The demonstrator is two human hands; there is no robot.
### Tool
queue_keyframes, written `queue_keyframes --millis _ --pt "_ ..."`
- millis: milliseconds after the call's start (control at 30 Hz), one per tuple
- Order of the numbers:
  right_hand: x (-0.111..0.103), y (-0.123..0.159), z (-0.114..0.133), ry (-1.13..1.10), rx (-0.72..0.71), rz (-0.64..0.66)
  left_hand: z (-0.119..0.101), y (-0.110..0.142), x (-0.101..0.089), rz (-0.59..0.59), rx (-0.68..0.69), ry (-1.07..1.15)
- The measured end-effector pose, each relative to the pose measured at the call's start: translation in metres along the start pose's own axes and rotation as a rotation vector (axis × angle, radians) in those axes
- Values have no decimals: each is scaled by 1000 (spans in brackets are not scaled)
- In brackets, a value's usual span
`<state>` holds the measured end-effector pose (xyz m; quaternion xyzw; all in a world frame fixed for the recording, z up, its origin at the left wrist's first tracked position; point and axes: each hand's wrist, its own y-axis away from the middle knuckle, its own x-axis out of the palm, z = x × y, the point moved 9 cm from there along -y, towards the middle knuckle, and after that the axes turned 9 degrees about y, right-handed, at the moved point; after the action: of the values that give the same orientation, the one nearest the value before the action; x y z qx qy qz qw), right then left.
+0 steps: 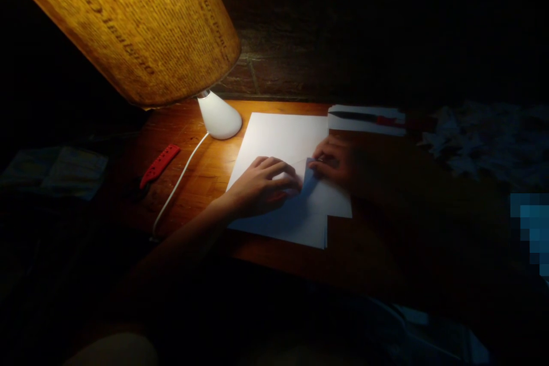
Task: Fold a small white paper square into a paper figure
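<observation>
White sheets of paper (278,131) lie on the wooden table under the lamp. Over them is a smaller piece of paper (307,176), raised at an angle, its near face in bluish shadow. My left hand (272,180) is curled at the left side of this piece, fingers bent and closed on it. On the other side, my right hand (332,161) pinches its upper right edge between thumb and fingers. The fingertips of the left hand are partly hidden, and the right wrist fades into darkness.
A lamp with a printed shade (150,23) and white base (219,117) stands behind; its cord (180,183) runs forward. A red-handled tool (160,166) lies left. At the back right, a dark-bladed knife (360,118) rests on a paper stack (343,127), near a pale paper-like pile (484,140).
</observation>
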<state>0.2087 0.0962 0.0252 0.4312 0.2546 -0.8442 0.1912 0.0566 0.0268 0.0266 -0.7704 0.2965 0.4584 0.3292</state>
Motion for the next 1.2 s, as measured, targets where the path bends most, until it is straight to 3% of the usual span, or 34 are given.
queue_keyframes --millis 333,533,867,1200 --pt "2 -2 1 17 44 52 -14 6 -11 -153 121 85" --pt "2 -1 4 -10 22 53 -17 6 -5 -95 170 56" --pt "12 -1 8 72 61 -38 -22 6 -9 -124 184 39" --pt "15 -1 15 118 59 2 -23 5 -6 -85 192 12"
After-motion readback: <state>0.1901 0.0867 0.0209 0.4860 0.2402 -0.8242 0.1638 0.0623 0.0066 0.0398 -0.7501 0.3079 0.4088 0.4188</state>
